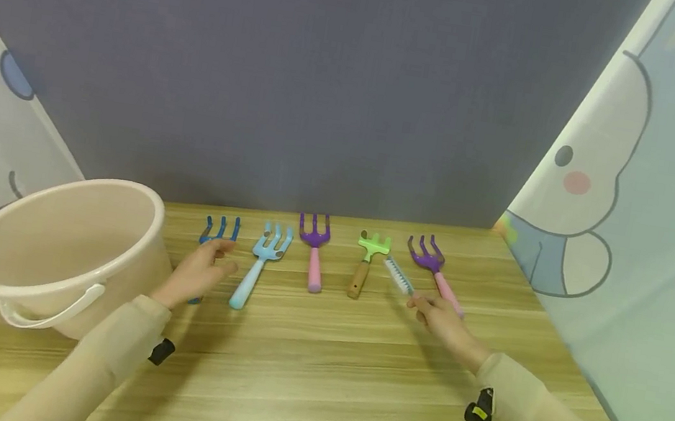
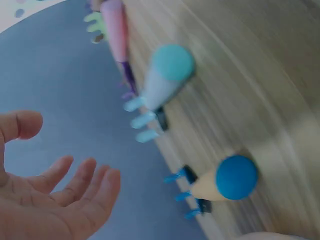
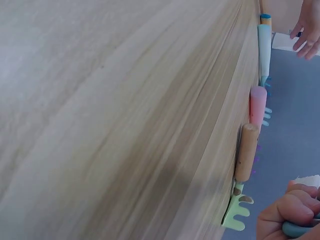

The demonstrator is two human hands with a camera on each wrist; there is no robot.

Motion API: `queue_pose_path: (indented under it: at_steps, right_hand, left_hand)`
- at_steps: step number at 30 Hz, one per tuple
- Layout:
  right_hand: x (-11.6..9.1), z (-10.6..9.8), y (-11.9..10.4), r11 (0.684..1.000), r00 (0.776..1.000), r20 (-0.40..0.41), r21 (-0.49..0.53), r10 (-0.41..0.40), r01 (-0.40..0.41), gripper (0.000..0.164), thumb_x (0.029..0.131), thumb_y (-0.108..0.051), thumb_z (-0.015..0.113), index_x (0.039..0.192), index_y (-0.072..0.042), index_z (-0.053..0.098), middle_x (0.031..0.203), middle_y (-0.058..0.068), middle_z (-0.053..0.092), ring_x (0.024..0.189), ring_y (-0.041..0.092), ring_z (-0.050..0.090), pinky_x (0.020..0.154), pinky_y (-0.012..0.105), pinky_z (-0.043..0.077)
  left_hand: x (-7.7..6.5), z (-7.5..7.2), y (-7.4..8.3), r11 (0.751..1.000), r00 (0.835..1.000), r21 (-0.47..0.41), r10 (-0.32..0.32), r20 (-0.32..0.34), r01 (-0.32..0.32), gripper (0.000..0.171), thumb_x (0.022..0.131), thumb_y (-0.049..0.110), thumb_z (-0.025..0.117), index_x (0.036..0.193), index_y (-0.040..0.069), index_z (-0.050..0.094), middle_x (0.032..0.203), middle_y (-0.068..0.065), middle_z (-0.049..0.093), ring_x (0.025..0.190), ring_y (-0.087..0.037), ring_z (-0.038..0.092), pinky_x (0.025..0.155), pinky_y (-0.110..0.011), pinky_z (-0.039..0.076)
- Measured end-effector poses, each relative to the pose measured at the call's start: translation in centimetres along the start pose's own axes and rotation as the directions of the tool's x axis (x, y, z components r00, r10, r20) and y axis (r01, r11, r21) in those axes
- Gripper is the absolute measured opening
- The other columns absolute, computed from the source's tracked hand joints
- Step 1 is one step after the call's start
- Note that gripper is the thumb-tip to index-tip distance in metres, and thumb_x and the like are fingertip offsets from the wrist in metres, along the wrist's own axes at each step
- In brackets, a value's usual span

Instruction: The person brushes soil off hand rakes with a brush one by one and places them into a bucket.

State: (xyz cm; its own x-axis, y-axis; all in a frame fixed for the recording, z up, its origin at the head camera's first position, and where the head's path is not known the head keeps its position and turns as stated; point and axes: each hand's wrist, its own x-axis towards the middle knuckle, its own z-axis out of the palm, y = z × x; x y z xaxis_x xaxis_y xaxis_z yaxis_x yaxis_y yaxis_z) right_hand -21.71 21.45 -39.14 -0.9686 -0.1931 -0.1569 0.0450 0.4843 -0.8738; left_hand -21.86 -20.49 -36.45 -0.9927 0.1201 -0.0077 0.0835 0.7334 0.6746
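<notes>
My right hand [image 1: 442, 321] grips the handle of a small brush [image 1: 398, 276] with white bristles, held over the table near the right purple hand rake [image 1: 429, 261]. In the right wrist view a bit of its teal handle [image 3: 296, 230] shows beneath the curled fingers. Above a dark blue hand rake [image 1: 222, 228], my left hand [image 1: 199, 275] hovers with fingers spread and nothing in them, partly covering it. The left wrist view shows that rake's blue handle end [image 2: 236, 177] apart from the palm. Just right of this hand lies a light blue hand rake [image 1: 250, 281].
A large cream bucket [image 1: 134, 275] with a white handle stands on the left of the wooden table [image 1: 285, 385]. Another purple rake with a pink handle [image 1: 315, 269] and a green rake with a wooden handle [image 1: 359, 277] lie mid-row. A dark panel [image 1: 344, 80] rises behind.
</notes>
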Motion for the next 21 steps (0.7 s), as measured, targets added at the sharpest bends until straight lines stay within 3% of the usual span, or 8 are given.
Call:
queue_pose_path:
  at_steps: [6, 12, 16, 19, 21]
  right_hand:
    - [-0.4, 0.5, -0.6, 0.999, 0.999, 0.012, -0.012, -0.036, 0.036, 0.040, 0.099, -0.024, 0.036, 0.111, 0.011, 0.053, 0.058, -0.004, 0.034, 0.046, 0.005, 0.026, 0.041, 0.016, 0.023]
    - [-0.6, 0.8, -1.0, 0.999, 0.999, 0.002, -0.035, -0.032, 0.032, 0.040, 0.099, -0.023, 0.036, 0.110, 0.011, 0.054, 0.058, -0.004, 0.035, 0.045, 0.005, 0.026, 0.041, 0.017, 0.022]
    - [-0.5, 0.9, -1.0, 0.997, 0.999, 0.002, -0.058, -0.044, 0.044, 0.040, 0.099, -0.023, 0.036, 0.110, 0.010, 0.054, 0.058, -0.004, 0.035, 0.045, 0.005, 0.026, 0.041, 0.016, 0.023]
    - [-0.4, 1.0, -0.7, 0.996, 0.999, 0.005, -0.071, -0.052, 0.052, 0.040, 0.099, -0.024, 0.036, 0.110, 0.010, 0.055, 0.058, -0.004, 0.036, 0.045, 0.006, 0.026, 0.041, 0.016, 0.023]
    - [-0.4, 1.1, -0.7, 0.995, 0.998, 0.002, -0.075, -0.060, 0.060, 0.039, 0.099, -0.023, 0.037, 0.109, 0.009, 0.056, 0.057, -0.004, 0.036, 0.045, 0.007, 0.026, 0.040, 0.016, 0.023]
  left_hand:
    - [1.4, -0.4, -1.3, 0.993, 0.994, 0.084, -0.088, 0.058, 0.083, 0.061, 0.090, 0.026, 0.049, 0.138, -0.007, 0.029, 0.140, -0.032, 0.029, 0.126, -0.052, 0.028, 0.098, -0.062, 0.032]
    - [2.7, -0.7, -2.5, 0.949, 0.973, 0.250, -0.218, 0.072, 0.194, 0.066, 0.086, 0.027, 0.050, 0.129, -0.020, 0.031, 0.132, -0.042, 0.029, 0.118, -0.056, 0.033, 0.094, -0.061, 0.035]
    - [3.7, -0.2, -2.9, 0.925, 0.968, 0.311, -0.246, 0.051, 0.219, 0.050, 0.082, 0.022, 0.052, 0.112, -0.018, 0.051, 0.125, -0.040, 0.039, 0.110, -0.050, 0.043, 0.090, -0.056, 0.041]
    - [4.1, 0.1, -3.1, 0.892, 0.968, 0.399, -0.248, 0.039, 0.213, 0.038, 0.081, 0.021, 0.055, 0.096, -0.013, 0.061, 0.118, -0.037, 0.047, 0.105, -0.047, 0.049, 0.088, -0.053, 0.043]
    - [4.3, 0.2, -3.3, 0.866, 0.966, 0.456, -0.256, 0.050, 0.206, 0.037, 0.081, 0.022, 0.055, 0.095, -0.012, 0.063, 0.118, -0.038, 0.047, 0.108, -0.049, 0.047, 0.090, -0.054, 0.041]
